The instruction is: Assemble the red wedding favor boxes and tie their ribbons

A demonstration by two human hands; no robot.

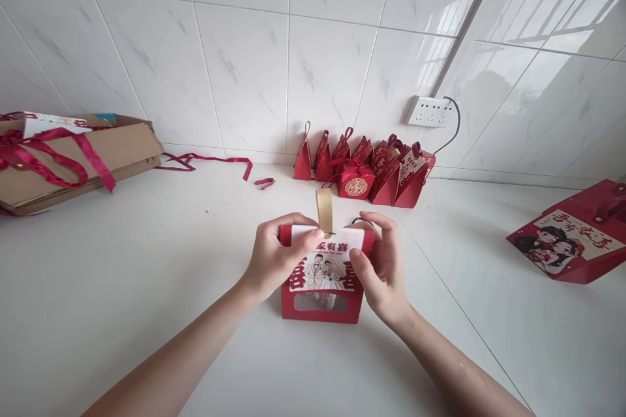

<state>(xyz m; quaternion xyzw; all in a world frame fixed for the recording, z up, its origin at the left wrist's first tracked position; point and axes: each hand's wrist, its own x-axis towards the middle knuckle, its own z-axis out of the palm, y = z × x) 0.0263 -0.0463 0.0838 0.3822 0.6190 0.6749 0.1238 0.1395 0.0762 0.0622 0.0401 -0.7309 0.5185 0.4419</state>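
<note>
A red and white gift box [320, 283] stands upright on the white counter in front of me, with a printed wedding couple and a clear window low on its front. A gold ribbon loop [325, 210] rises from its top edge. My left hand [283, 247] grips the upper left side, its thumb lying at the foot of the loop. On the upper right side is my right hand [384, 270], thumb on the front and fingers behind the box. The fingers behind the box are partly hidden.
Several small red gift boxes [355, 172] stand against the tiled wall. At left is a cardboard box [98, 163] draped with red ribbon [53, 163]. A larger red box [577, 234] is at right, and a power strip [430, 111] is on the wall.
</note>
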